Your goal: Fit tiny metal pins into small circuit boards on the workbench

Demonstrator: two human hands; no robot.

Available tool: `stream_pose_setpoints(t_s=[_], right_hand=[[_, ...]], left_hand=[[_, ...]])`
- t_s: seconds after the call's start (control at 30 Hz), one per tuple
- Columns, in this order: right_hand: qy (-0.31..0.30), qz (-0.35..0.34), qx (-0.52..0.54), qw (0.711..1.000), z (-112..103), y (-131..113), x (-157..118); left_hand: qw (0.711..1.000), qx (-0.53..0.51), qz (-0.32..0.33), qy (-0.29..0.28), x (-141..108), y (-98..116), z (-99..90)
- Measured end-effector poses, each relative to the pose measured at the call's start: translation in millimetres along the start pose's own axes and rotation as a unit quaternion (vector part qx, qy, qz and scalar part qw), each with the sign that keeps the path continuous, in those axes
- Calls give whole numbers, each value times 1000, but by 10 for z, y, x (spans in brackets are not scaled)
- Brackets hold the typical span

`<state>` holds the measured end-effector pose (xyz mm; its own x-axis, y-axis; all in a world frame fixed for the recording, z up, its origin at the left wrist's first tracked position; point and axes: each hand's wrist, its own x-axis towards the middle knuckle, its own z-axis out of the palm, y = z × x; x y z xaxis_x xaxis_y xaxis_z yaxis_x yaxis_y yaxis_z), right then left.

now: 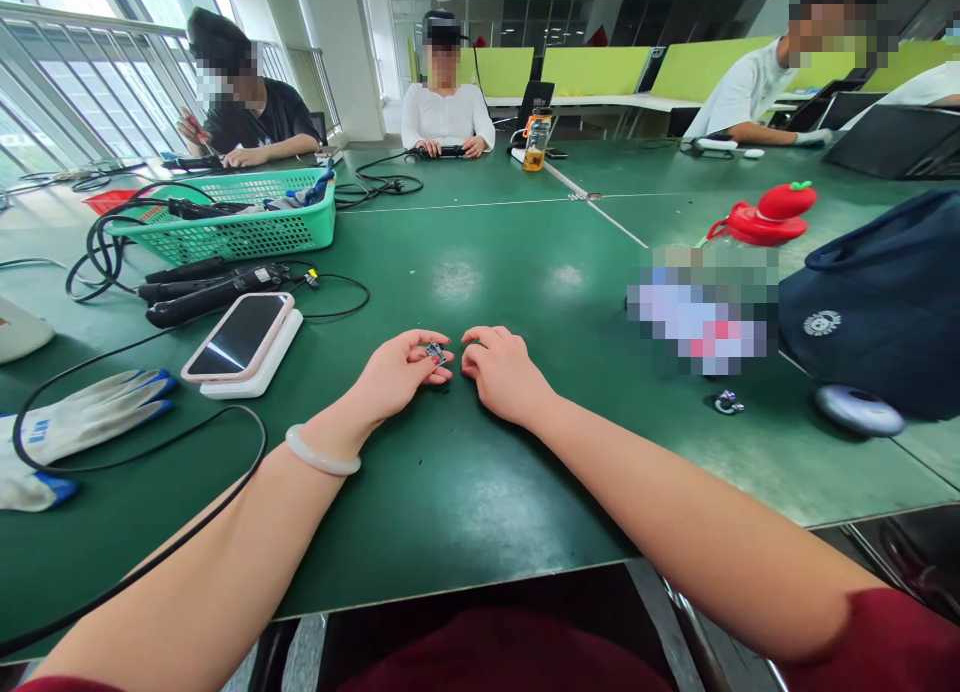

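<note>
My left hand, with a pale bangle on its wrist, is closed in a pinch over the green table. Between its thumb and fingers is a small silver-and-dark metal piece, too small to name more exactly. Just to the right, my right hand rests with its fingers curled in and facing the left fingertips, a narrow gap apart. Whether anything sits inside those curled right fingers is hidden. A small shiny metallic object lies on the table farther right.
Left of me are a phone on a white box, gloves, black cables and a green basket. On the right stand a red-lidded bottle, a dark bag and a mouse. Several people sit around the table.
</note>
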<state>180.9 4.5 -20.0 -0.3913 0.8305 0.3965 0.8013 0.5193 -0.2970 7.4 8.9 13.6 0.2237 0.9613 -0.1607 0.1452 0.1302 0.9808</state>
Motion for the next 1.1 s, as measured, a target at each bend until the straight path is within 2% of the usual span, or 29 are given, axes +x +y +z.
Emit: stream_pose_setpoints(t_s=[0.2,0.47,0.73,0.97,1.1], right_hand=[[78,14,109,991,-125,-98,8],[83,-12,123,989,-146,-138,-20],[84,-50,83,992,-152,-135,-23],[80,-57,69,993,-178,-126,-29],[79,-29,75,994,-181,-88,-37]], left_hand=[[998,53,36,-28,-8,-38,-2],[983,140,110,-41,9,-88,-18],[982,136,120,-49,-2,-81,-15],[980,162,113,-30,-2,-89,-29],[970,212,114,22,17,-99,-82]])
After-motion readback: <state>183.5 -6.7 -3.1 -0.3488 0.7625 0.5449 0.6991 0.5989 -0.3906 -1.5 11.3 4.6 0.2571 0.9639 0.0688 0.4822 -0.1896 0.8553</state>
